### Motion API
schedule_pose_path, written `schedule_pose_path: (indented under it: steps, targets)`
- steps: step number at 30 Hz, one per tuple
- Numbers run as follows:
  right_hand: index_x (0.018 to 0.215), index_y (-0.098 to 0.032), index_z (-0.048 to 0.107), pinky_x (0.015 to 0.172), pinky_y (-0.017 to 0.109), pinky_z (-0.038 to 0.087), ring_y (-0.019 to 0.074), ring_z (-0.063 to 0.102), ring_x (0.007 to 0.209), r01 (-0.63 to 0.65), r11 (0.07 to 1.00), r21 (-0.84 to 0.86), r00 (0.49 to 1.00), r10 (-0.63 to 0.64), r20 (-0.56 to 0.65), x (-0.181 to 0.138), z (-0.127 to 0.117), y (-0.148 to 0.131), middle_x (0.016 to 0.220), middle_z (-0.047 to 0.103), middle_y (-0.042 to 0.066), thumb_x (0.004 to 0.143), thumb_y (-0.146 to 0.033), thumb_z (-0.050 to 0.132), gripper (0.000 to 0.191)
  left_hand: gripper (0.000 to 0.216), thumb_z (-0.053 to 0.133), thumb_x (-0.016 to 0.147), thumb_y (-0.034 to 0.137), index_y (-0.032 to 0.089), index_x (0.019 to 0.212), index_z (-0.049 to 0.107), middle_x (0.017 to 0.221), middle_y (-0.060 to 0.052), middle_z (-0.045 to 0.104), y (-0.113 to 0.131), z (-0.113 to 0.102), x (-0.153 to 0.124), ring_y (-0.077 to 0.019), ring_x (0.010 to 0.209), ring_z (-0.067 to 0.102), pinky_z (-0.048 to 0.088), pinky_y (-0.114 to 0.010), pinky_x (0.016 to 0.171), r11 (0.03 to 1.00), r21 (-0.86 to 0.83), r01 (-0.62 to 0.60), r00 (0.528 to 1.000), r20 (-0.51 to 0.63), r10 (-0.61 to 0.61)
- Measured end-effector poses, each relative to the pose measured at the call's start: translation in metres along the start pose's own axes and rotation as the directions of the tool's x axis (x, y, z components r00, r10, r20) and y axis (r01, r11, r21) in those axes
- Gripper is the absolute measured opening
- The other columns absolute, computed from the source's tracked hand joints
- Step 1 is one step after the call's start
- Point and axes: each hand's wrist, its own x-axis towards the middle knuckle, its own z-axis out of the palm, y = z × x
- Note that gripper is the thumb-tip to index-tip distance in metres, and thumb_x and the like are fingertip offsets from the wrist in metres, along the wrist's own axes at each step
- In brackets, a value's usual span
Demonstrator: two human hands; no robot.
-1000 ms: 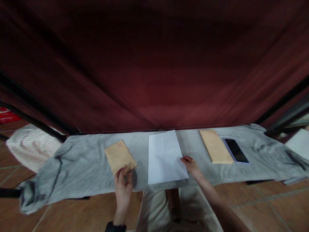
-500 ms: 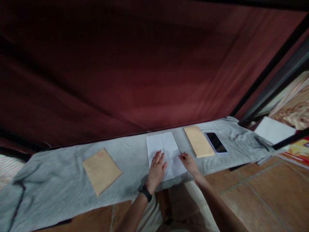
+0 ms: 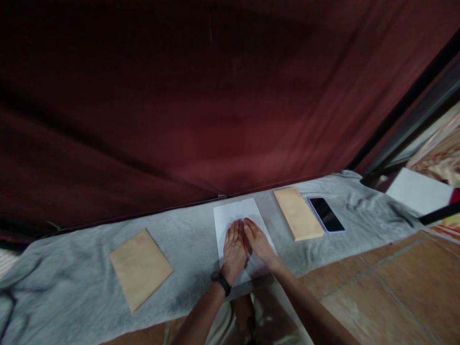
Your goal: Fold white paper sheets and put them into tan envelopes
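A white sheet of paper (image 3: 237,207) lies on the grey cloth in front of me, partly covered by both hands. My left hand (image 3: 235,249) rests flat on the middle of the sheet, fingers stretched out; a dark watch (image 3: 221,282) is on that wrist. Close beside it, my right hand (image 3: 259,243) lies on the paper with its fingers extended, the fingertips near those of my left hand. Neither hand grips anything that I can see.
A brown envelope (image 3: 142,269) lies to the left. On the right are a stack of brown envelopes (image 3: 298,213) and a phone (image 3: 326,215) with a dark screen. Grey cloth (image 3: 194,230) covers the narrow surface, with a dark red curtain (image 3: 223,120) behind it.
My right hand has moved left from the paper's right edge to its middle, beside my left hand. Its fingers have gone from curled to stretched out. The view has shifted slightly.
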Motion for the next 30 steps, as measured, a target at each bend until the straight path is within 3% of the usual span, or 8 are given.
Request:
schedule_pose_path:
  steps: [4, 9, 14, 20, 23, 26, 28, 30]
  targets:
    - [0.143, -0.017, 0.053, 0.122, 0.045, 0.028, 0.0211, 0.042, 0.142, 0.156, 0.98, -0.124, 0.984, -0.143, 0.11, 0.027, 0.027, -0.001, 0.147, 0.054, 0.01, 0.105, -0.035, 0.027, 0.05, 0.065, 0.039, 0.091, 0.012, 0.01, 0.155, 0.031, 0.158, -0.019, 0.037, -0.022, -0.001, 0.026, -0.0307, 0.152, 0.021, 0.022, -0.055, 0.122, 0.996, 0.068, 0.054, 0.997, 0.042, -0.057]
    - [0.147, -0.018, 0.048, 0.122, 0.05, 0.019, 0.0257, 0.033, 0.147, 0.259, 0.887, -0.383, 0.963, -0.205, 0.176, 0.053, 0.028, 0.015, 0.157, 0.04, 0.01, 0.104, -0.031, 0.034, 0.047, 0.057, 0.03, 0.097, 0.019, 0.008, 0.152, 0.036, 0.159, -0.018, 0.035, -0.039, -0.001, 0.039, -0.0283, 0.152, 0.022, 0.018, -0.053, 0.123, 0.983, 0.102, 0.152, 0.988, 0.017, -0.154]
    - [0.151, -0.019, 0.042, 0.121, 0.051, 0.02, 0.0273, 0.029, 0.149, 0.201, 0.845, -0.495, 0.979, -0.157, 0.13, 0.071, 0.017, 0.034, 0.16, 0.033, 0.01, 0.103, -0.037, 0.037, 0.051, 0.058, 0.031, 0.1, 0.032, 0.011, 0.154, 0.034, 0.16, -0.017, 0.033, -0.049, 0.004, 0.039, -0.0274, 0.151, 0.024, 0.02, -0.051, 0.123, 0.957, 0.07, 0.28, 0.957, -0.093, -0.274]
    - [0.153, -0.013, 0.037, 0.121, 0.051, 0.02, 0.0292, 0.031, 0.148, 0.115, 0.828, -0.549, 0.993, -0.102, 0.054, 0.076, -0.01, 0.054, 0.158, 0.037, 0.014, 0.103, -0.036, 0.036, 0.056, 0.058, 0.031, 0.101, 0.033, 0.009, 0.154, 0.034, 0.158, -0.018, 0.036, -0.061, -0.002, 0.028, -0.0271, 0.149, 0.029, 0.022, -0.049, 0.123, 0.935, 0.09, 0.342, 0.936, -0.121, -0.331]
    - [0.153, -0.011, 0.038, 0.12, 0.052, 0.024, 0.0304, 0.032, 0.147, 0.072, 0.791, -0.608, 0.994, -0.105, -0.019, 0.067, -0.024, 0.058, 0.157, 0.039, 0.015, 0.103, -0.034, 0.035, 0.055, 0.058, 0.028, 0.102, 0.032, 0.007, 0.153, 0.034, 0.157, -0.019, 0.038, -0.066, -0.01, 0.016, -0.0284, 0.148, 0.031, 0.024, -0.051, 0.122, 0.923, 0.109, 0.369, 0.924, -0.149, -0.352]
    - [0.153, -0.007, 0.036, 0.118, 0.051, 0.029, 0.0307, 0.031, 0.148, 0.086, 0.759, -0.646, 0.984, -0.167, -0.065, 0.037, -0.033, 0.055, 0.159, 0.035, 0.016, 0.104, -0.032, 0.034, 0.055, 0.059, 0.027, 0.102, 0.034, 0.007, 0.155, 0.029, 0.156, -0.02, 0.04, -0.064, -0.02, -0.004, -0.0297, 0.148, 0.032, 0.027, -0.053, 0.12, 0.921, 0.092, 0.379, 0.913, -0.197, -0.357]
    - [0.156, -0.014, 0.031, 0.118, 0.051, 0.031, 0.0288, 0.032, 0.148, 0.183, 0.745, -0.641, 0.97, -0.242, -0.004, 0.005, -0.035, 0.051, 0.161, 0.032, 0.012, 0.104, -0.033, 0.035, 0.056, 0.061, 0.029, 0.103, 0.036, 0.007, 0.157, 0.025, 0.157, -0.02, 0.038, -0.054, -0.026, -0.022, -0.0301, 0.149, 0.029, 0.03, -0.052, 0.119, 0.939, 0.073, 0.337, 0.925, -0.213, -0.316]
    - [0.157, -0.02, 0.03, 0.118, 0.05, 0.031, 0.0277, 0.033, 0.147, 0.331, 0.721, -0.609, 0.938, -0.321, 0.13, -0.028, -0.035, 0.046, 0.162, 0.031, 0.009, 0.103, -0.035, 0.039, 0.056, 0.061, 0.031, 0.103, 0.037, 0.013, 0.158, 0.024, 0.161, -0.015, 0.033, -0.037, -0.031, -0.04, -0.0286, 0.152, 0.023, 0.03, -0.05, 0.12, 0.969, 0.066, 0.24, 0.958, -0.175, -0.225]
